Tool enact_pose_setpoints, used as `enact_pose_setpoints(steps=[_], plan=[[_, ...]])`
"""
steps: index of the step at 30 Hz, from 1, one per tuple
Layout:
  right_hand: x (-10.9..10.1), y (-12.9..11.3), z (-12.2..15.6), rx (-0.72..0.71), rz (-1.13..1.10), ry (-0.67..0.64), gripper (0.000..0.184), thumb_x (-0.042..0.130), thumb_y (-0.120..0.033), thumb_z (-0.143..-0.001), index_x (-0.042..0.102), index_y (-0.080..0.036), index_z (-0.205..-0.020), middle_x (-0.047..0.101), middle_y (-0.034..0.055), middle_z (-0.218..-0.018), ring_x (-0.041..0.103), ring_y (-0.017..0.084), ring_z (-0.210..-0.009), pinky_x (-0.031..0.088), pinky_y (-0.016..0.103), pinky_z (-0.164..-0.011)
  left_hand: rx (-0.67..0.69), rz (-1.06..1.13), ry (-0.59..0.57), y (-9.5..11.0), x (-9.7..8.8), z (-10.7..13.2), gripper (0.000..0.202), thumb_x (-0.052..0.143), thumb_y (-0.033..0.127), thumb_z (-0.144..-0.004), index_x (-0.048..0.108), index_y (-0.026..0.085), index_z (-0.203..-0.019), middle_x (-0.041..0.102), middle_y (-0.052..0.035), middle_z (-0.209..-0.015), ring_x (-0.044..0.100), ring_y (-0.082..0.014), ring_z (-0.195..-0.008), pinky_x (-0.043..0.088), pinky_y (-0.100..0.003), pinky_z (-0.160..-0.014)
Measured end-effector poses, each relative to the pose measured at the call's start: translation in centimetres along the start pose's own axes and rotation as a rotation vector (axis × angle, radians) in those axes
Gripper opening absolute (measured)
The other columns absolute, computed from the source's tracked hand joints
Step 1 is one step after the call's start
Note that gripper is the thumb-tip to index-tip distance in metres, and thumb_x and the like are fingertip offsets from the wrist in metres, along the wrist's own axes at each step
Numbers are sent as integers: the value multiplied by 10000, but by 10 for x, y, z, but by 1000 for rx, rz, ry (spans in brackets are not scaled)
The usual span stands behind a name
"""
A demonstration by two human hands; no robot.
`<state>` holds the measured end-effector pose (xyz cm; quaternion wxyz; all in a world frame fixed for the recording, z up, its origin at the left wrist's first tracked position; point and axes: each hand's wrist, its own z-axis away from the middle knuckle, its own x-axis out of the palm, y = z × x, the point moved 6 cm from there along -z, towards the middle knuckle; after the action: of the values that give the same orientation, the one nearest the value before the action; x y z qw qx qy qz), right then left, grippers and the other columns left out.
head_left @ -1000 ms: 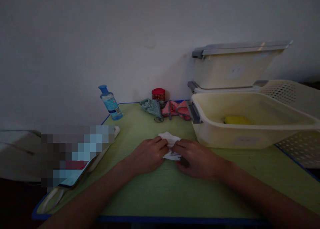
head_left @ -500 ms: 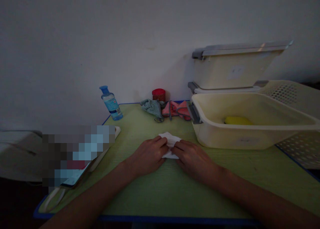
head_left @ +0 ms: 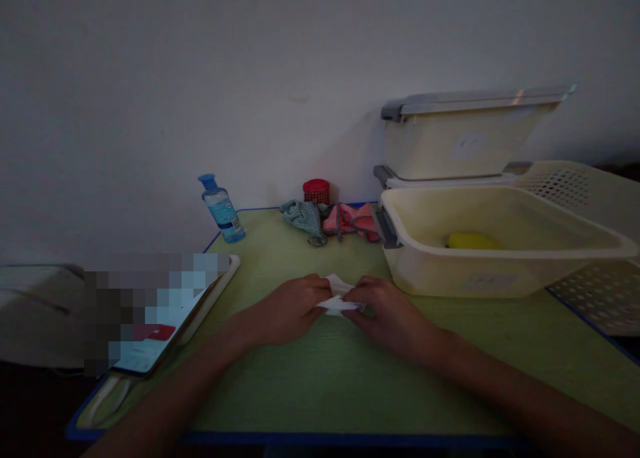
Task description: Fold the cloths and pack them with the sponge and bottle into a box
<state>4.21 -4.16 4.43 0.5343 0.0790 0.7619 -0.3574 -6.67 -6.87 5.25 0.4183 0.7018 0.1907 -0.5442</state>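
Note:
Both of my hands pinch a crumpled white tissue (head_left: 340, 305) over the middle of the green table (head_left: 320, 391). My left hand (head_left: 295, 306) is closed on its left side, with the fingers curled and partly hidden. On the other side my right hand (head_left: 393, 317) grips it between thumb and bent fingers. The tissue looks folded, with edges sticking up between the hands.
A cream bin (head_left: 450, 271) holding a yellow object (head_left: 471, 241) stands at the right, before a lidded box (head_left: 450, 141). Grey and pink cloths (head_left: 303, 217) lie near a red-lidded container (head_left: 317, 191). A blue bottle (head_left: 223, 211) and a phone (head_left: 150, 348) are at the left.
The tissue shows less spread and more bunched between my fingers, with a folded edge now facing me. My hands have turned slightly, and the right thumb shows beneath it.

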Motion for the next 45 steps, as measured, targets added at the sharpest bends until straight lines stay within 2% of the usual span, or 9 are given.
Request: enact_pose_setpoints(steps=[5, 9, 14, 20, 26, 31, 36, 41, 45], plan=[[-5, 5, -4, 111, -55, -34, 140, 563, -173, -785, 693, -131, -816, 618, 48, -711, 537, 125, -639, 340, 222, -598, -45, 86, -98, -7, -6, -12, 174, 422, 139, -854, 595, 144, -868, 627, -54, -889, 573, -167, -845, 418, -263, -785], [-6, 12, -8, 164, -163, -60, 146, 542, -149, -770, 652, -111, -682, 531, -14, -554, 440, 86, -512, 273, 210, -513, -68, 200, -304, -16, -8, -30, 146, 470, 99, -776, 549, 136, -659, 514, 24, -586, 481, -106, -562, 357, -201, -557], [0, 26, -12, 246, -324, -47, 197, 542, -161, -740, 529, -138, -545, 423, -54, -478, 385, 72, -466, 245, 198, -466, -120, 400, -474, -31, -7, -50, 96, 520, 131, -722, 519, 142, -626, 463, 48, -550, 412, -84, -524, 302, -171, -483], [1, 34, -11, 326, -425, 19, 54, 517, -141, -747, 541, -145, -795, 568, -29, -526, 517, 101, -482, 325, 187, -455, -109, 451, -551, -43, -1, -67, 36, 570, 178, -685, 556, 144, -683, 526, 34, -597, 480, -117, -568, 346, -192, -526], [2, 31, -8, 350, -514, 41, 32, 501, -148, -782, 484, -160, -806, 538, -54, -457, 510, 96, -412, 330, 177, -429, -95, 491, -549, -45, 0, -72, 86, 602, 166, -676, 565, 156, -752, 549, 36, -670, 504, -119, -636, 365, -187, -572], [2, 31, -9, 339, -507, 39, 138, 500, -164, -792, 493, -146, -929, 547, -61, -468, 498, 93, -392, 349, 177, -429, -102, 521, -567, -45, 0, -66, 58, 583, 216, -724, 586, 159, -733, 539, 45, -642, 477, -99, -609, 354, -177, -568], [5, 34, -12, 344, -477, -38, 144, 483, -228, -814, 541, -149, -709, 528, -40, -455, 473, 79, -392, 348, 172, -423, -115, 530, -557, -47, 1, -64, 63, 570, 201, -729, 602, 146, -722, 532, 47, -622, 456, -85, -594, 343, -161, -549], [4, 34, -13, 366, -468, -47, 192, 467, -209, -816, 538, -147, -650, 517, -42, -428, 463, 79, -383, 349, 171, -424, -132, 531, -465, -48, -4, -61, 131, 623, 224, -698, 614, 152, -807, 578, 32, -733, 497, -96, -672, 363, -162, -593], [4, 34, -14, 382, -469, -51, 195, 454, -199, -821, 533, -144, -651, 509, -43, -430, 474, 82, -394, 353, 169, -419, -196, 526, -260, -55, -10, -52, 233, 673, 218, -644, 610, 137, -854, 606, 5, -809, 532, -116, -730, 398, -182, -630]])
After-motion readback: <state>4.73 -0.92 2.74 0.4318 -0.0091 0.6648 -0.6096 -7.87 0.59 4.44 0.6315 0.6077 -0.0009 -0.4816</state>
